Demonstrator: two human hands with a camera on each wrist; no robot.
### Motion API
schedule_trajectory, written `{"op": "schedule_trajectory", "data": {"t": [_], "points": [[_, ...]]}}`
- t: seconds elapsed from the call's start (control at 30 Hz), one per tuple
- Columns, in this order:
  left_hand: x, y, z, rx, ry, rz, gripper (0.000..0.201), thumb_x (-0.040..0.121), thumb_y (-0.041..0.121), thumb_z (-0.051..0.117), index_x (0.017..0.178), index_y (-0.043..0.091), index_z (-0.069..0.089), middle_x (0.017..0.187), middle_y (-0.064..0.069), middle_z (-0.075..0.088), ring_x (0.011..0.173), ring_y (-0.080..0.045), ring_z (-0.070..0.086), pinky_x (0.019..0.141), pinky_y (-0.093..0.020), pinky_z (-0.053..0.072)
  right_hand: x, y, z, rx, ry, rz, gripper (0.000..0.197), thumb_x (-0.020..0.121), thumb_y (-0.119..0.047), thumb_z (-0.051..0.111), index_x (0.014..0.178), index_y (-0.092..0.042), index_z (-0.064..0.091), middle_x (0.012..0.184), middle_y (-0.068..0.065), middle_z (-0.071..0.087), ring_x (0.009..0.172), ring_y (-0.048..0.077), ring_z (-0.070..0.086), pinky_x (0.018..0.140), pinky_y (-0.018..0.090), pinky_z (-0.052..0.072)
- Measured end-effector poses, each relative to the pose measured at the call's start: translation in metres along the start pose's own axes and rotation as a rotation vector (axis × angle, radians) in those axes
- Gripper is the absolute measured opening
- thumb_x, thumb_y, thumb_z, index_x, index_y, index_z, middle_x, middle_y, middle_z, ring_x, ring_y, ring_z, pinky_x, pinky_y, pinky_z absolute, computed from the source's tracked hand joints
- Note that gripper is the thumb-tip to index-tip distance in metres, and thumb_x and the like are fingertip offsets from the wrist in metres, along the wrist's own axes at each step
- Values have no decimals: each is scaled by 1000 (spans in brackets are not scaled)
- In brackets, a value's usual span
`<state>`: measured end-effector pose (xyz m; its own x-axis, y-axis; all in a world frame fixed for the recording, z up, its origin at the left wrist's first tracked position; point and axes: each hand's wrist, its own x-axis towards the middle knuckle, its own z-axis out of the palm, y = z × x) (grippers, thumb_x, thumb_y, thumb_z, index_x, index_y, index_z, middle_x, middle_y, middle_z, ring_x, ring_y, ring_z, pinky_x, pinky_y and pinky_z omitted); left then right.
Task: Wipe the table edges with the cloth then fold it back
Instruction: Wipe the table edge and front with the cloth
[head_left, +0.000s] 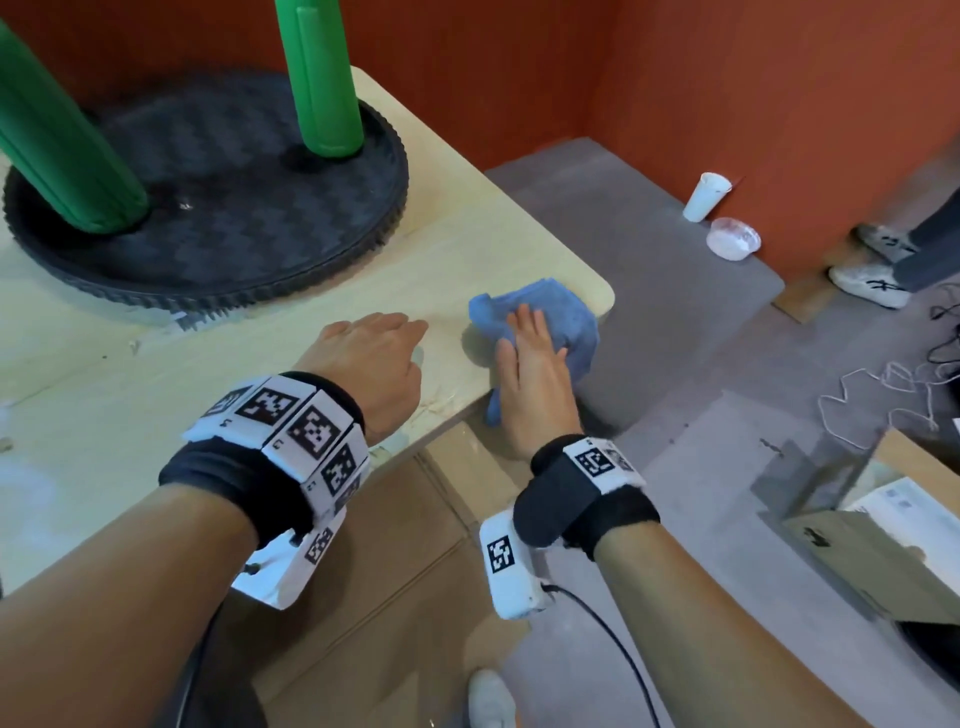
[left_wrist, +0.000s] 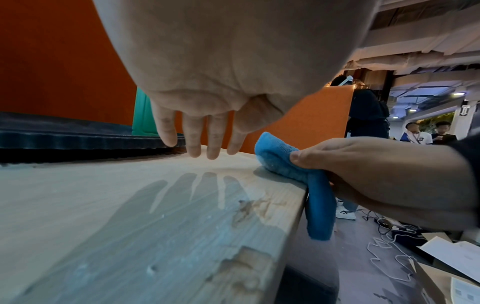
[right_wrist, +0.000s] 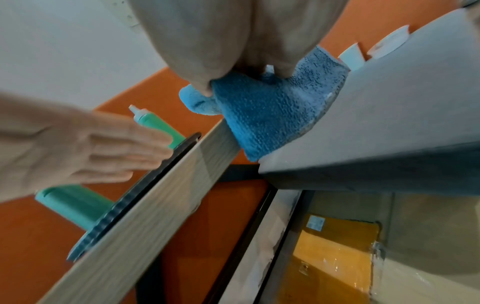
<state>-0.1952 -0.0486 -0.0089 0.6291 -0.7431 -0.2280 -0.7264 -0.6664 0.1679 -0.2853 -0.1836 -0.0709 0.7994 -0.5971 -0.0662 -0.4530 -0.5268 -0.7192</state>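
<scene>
**1 cloth at the worktop corner, 2 hands over the edge**

You have 1 blue cloth (head_left: 550, 322) draped over the edge of the pale worktop (head_left: 311, 312) near its rounded corner, right of centre in the head view; part lies on top, part hangs down the side. Your right hand (head_left: 530, 374) pinches the cloth, thumb on the top face and fingers down the hanging side, as the left wrist view shows. Your left hand (head_left: 369, 358) sits just left of it, near the cloth but apart, fingers straight and slightly spread, holding nothing; whether its fingertips touch the wood you cannot tell.

In the upper left of the frame, 1 black round base (head_left: 218, 218) rests on the worktop and carries 2 green posts (head_left: 322, 78).

On the grey floor in the upper right stand 2 containers: 1 white paper cup (head_left: 706, 196), upright, its contents hidden, and 1 clear lidded bowl (head_left: 732, 238) just beside it, holding something whitish.
</scene>
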Motion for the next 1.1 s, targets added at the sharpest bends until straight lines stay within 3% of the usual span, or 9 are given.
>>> {"op": "schedule_trajectory", "data": {"t": [0.17,0.33,0.47,0.6,0.67,0.8,0.97,1.03,1.1], "points": [[1,9,3,16,-16,7,44,96,18,31,139,15,39,143,-4,44,132,-22,40,111,-38,30,-1,-1,9,6,18,-13,46,103,-20,20,148,-8,20,159,4,15,148,13,3,120,43,-1],[4,15,7,24,-49,5,43,96,18,32,138,14,39,143,-4,43,132,-22,40,111,-39,30,-1,2,-2,-102,-77,-43,45,101,-13,30,145,-3,25,159,9,13,148,21,2,118,48,10],[8,11,7,28,-54,6,45,96,18,31,141,15,36,144,-3,42,133,-21,39,112,-39,30,25,10,-26,-33,46,86,45,102,-19,22,145,-4,25,156,12,21,145,28,13,116,44,14],[12,9,9,15,-56,-8,45,96,20,31,140,15,37,144,-3,42,133,-21,39,111,-39,30,4,3,4,-204,-71,-71,44,100,-12,29,143,-5,30,157,11,17,147,24,8,115,55,16],[14,10,11,-1,-60,-13,44,97,22,30,140,15,37,145,-3,42,133,-22,39,111,-39,30,0,7,3,-149,-44,-103,45,100,-17,30,144,-6,29,156,11,22,146,27,13,117,53,14],[15,7,12,-5,-41,-10,42,97,24,26,134,15,43,137,-3,49,126,-22,46,107,-40,34,25,13,-13,-76,48,24,45,102,-20,22,144,-4,29,155,10,24,147,20,10,117,45,16],[12,4,15,-18,-32,-7,39,98,25,27,128,13,48,132,-4,52,120,-23,50,103,-40,36,-14,-3,10,-88,-58,-105,43,102,-19,25,143,-6,30,156,6,22,147,16,10,116,40,15],[11,0,17,-19,-46,-5,40,99,26,26,128,13,49,133,-4,51,122,-23,48,103,-39,35,-14,-2,5,-33,-58,-76,44,103,-22,25,145,-10,30,158,3,20,147,13,8,118,34,12],[8,-8,18,-6,-82,0,40,98,27,24,124,14,52,129,-2,50,121,-23,49,101,-39,35,-10,-6,5,-17,-18,-40,44,102,-22,24,143,-9,33,157,4,22,147,15,10,119,36,13]]}}
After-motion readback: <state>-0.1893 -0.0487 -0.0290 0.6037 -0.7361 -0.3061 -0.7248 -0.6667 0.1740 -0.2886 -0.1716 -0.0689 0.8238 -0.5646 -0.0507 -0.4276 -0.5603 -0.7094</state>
